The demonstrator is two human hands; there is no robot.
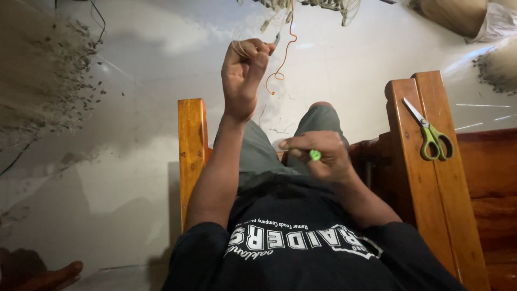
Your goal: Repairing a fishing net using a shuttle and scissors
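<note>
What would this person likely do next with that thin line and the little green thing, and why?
Probably draw the right hand, with the small green tool, further back to pull the line tight. The raised left hand already pinches the fine line near the netting, while the scissors lie untouched on the armrest.

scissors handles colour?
Green, on the scissors lying on the wooden armrest; head view.
</note>
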